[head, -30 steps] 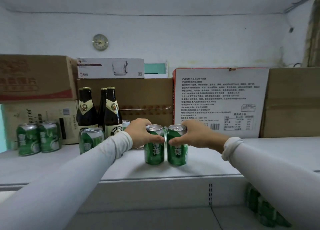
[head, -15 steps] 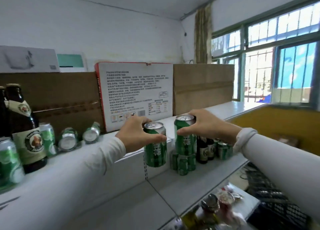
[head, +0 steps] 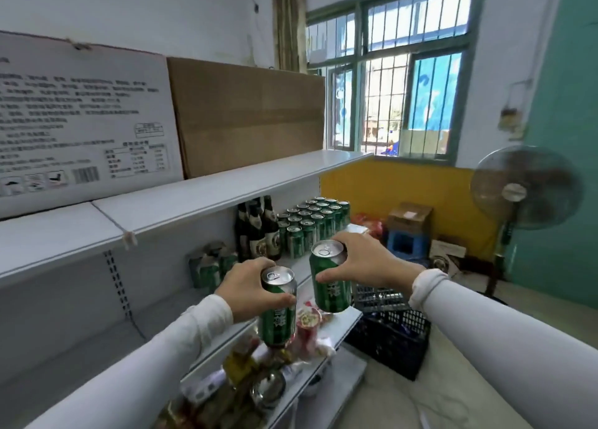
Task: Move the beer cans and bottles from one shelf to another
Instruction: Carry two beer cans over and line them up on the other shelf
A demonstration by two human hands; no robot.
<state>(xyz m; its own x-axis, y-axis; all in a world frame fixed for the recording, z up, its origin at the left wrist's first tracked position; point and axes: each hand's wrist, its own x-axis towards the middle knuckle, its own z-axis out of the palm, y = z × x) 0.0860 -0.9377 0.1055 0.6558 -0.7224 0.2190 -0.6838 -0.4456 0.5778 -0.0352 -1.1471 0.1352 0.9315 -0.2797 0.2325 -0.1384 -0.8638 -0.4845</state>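
Gripping one green can point(head: 277, 312) in the left hand point(head: 247, 287) and another can point(head: 330, 278) in the right hand point(head: 369, 260), fingers curled round each rim, the person holds both in the air before the lower shelf point(head: 326, 338), near the stacked cans point(head: 310, 225) and bottles point(head: 259, 229).

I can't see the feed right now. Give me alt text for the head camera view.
Each hand holds an upright green beer can in the air beside white shelves: left hand on one can, right hand on another. Beyond them, a lower shelf holds rows of green cans next to dark bottles. The upper shelf carries cardboard boxes.
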